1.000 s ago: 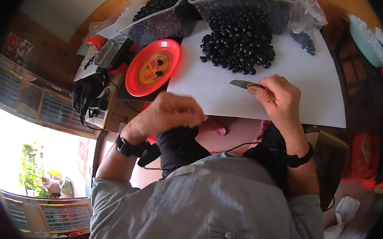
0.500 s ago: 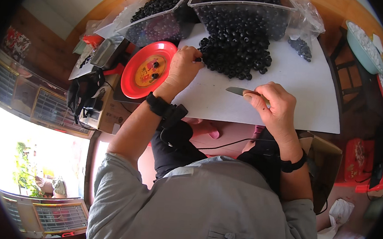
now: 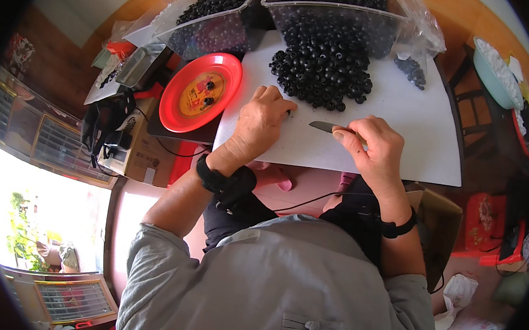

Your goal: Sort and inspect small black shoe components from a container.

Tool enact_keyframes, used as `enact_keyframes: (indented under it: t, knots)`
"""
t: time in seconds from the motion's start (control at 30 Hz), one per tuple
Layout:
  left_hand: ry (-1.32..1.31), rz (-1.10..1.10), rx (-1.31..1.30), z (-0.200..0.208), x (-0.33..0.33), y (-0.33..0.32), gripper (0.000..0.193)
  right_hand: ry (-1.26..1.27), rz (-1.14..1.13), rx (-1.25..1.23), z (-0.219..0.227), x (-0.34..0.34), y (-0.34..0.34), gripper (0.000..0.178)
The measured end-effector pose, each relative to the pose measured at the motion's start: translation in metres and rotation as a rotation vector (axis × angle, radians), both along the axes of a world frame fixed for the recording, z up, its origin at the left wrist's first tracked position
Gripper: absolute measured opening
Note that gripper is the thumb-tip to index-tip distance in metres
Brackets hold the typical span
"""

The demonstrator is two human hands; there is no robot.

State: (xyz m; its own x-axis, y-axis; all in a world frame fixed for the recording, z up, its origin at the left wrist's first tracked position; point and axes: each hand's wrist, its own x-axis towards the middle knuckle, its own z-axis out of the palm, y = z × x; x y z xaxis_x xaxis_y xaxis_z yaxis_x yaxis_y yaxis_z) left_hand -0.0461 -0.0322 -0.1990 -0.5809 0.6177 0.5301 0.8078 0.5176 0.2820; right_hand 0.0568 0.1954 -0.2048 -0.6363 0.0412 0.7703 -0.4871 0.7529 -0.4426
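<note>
My left hand [image 3: 258, 125] is closed, thumb and fingertips pinching a small round black piece [image 3: 291, 111] above the white board [image 3: 418, 154]. My right hand [image 3: 375, 149] grips a small knife [image 3: 320, 126] whose short blade points left toward that piece without touching it. Just beyond both hands lies a heap of black bead-like pieces [image 3: 323, 77], several with holes showing. To the left of my left hand sits a red plate [image 3: 168, 106] with two black pieces [image 3: 209, 86] on its yellow printed centre.
Two clear plastic bins [image 3: 337, 7] full of black pieces stand at the far edge. A clear bag [image 3: 411, 71] with more pieces lies right of the heap. A pale green basin [image 3: 498, 74] is at far right, and a metal tray [image 3: 141, 64] at far left.
My left hand has moved from the heap's left edge toward me and slightly right, bringing a black piece closer to the knife. My right hand still holds the knife in nearly the same place.
</note>
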Motion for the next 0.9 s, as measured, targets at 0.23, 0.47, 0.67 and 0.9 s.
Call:
enact_keyframes:
  t: [0.23,0.47,0.67,0.9]
  knots:
    - [-0.231,0.123,0.203,-0.001,0.009,0.005,0.022,-0.084,0.013,0.094,0.006,0.003,0.002,0.020]
    - [0.044,0.191,0.089,-0.009,0.011,0.005,0.021,-0.098,0.017,0.003,0.006,0.002,0.000,0.022]
    - [-0.520,-0.063,0.390,0.010,0.019,0.000,0.021,-0.242,0.094,-0.250,0.020,0.000,0.001,0.024]
    - [-1.329,-0.408,0.891,0.006,0.020,0.016,0.025,-0.364,0.051,-0.334,0.021,-0.009,-0.008,0.029]
